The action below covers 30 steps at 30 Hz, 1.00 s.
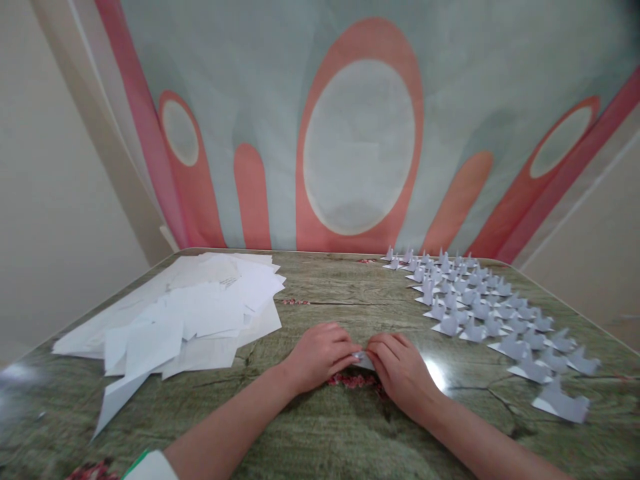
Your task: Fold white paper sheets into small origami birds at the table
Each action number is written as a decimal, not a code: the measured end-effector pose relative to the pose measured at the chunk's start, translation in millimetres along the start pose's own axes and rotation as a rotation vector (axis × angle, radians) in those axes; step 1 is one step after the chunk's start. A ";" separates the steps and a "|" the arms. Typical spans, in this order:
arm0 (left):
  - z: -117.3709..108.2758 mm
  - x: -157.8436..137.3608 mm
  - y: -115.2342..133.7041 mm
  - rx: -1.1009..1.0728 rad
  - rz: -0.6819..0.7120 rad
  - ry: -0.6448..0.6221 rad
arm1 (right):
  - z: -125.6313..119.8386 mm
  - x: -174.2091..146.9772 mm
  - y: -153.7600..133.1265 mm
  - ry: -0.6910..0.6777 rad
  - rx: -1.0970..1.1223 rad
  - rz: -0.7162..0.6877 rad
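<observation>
2 bare hands meet at the lower centre of the frame over a wood-patterned table. Between them is a small folded white paper, mostly covered by fingers. The left hand pinches its left end; the right hand grips its right end, fingers curled.

With so little paper exposed, a fold could come out skewed if the 2 hands press unevenly, and pulling them apart could tear it. At the right of the frame, folded paper figures stand in close rows; a sweep of the right forearm could topple the nearest ones. At the left, a loose pile of white sheets lies unevenly, so a brush from the left forearm could make it slide.

Near the top of that pile, 1 sheet carries a few short lines of dark writing, too small to read. No brand or label is legible.
</observation>
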<state>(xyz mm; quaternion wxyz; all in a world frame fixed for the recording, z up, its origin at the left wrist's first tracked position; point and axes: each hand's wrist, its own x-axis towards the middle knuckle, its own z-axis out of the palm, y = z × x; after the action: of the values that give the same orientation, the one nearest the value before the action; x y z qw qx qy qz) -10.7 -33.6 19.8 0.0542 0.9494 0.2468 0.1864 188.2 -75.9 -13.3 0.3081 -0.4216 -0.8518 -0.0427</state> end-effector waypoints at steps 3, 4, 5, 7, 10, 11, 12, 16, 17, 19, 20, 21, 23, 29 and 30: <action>0.9 -0.1 0.9 -0.030 -0.023 0.024 | -1.0 0.3 -2.0 -0.014 0.073 0.061; 1.2 0.0 1.6 -0.046 -0.035 0.030 | -1.3 0.4 -2.6 -0.019 0.097 0.087; 1.5 0.1 2.5 -0.063 -0.049 0.034 | -1.4 0.6 -3.0 -0.026 0.120 0.113; 2.1 0.4 4.5 -0.104 -0.081 0.034 | -1.5 0.9 -3.5 -0.040 0.166 0.161; 3.5 1.2 7.9 -0.192 -0.142 0.023 | -0.9 0.9 -3.2 -0.060 0.210 0.220; 4.1 1.4 9.0 -0.229 -0.165 0.021 | -0.5 0.6 -3.0 -0.063 0.214 0.233; 4.7 1.5 10.0 -0.266 -0.188 0.020 | -0.2 0.3 -2.7 -0.068 0.213 0.242; 7.4 1.3 12.6 -0.371 -0.272 0.015 | 1.4 -1.6 -1.2 -0.090 0.197 0.250; 7.9 1.1 12.8 -0.384 -0.289 0.012 | 1.6 -2.0 -0.8 -0.098 0.198 0.251; 8.4 1.0 12.8 -0.405 -0.314 0.006 | 1.7 -2.5 -0.1 -0.112 0.202 0.257; 8.5 1.0 12.9 -0.414 -0.323 0.004 | 1.6 -2.4 0.1 -0.118 0.204 0.260; 8.4 1.1 13.0 -0.422 -0.330 0.002 | 1.3 -2.3 0.1 -0.121 0.208 0.263; 8.1 1.6 13.5 -0.431 -0.342 -0.003 | 0.4 -1.5 -0.2 -0.119 0.222 0.275; 12.1 2.0 15.1 -0.475 -0.409 0.021 | -1.3 0.3 -2.3 -0.115 0.339 0.358; 13.1 1.9 15.1 -0.487 -0.429 0.029 | -1.2 0.3 -2.4 -0.112 0.369 0.377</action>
<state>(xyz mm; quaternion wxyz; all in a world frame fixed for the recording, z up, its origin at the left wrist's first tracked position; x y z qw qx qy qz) 2.6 -46.0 11.2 0.3144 0.8322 0.3899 0.2379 186.9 -77.6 -11.7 0.3346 -0.5114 -0.7672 0.1947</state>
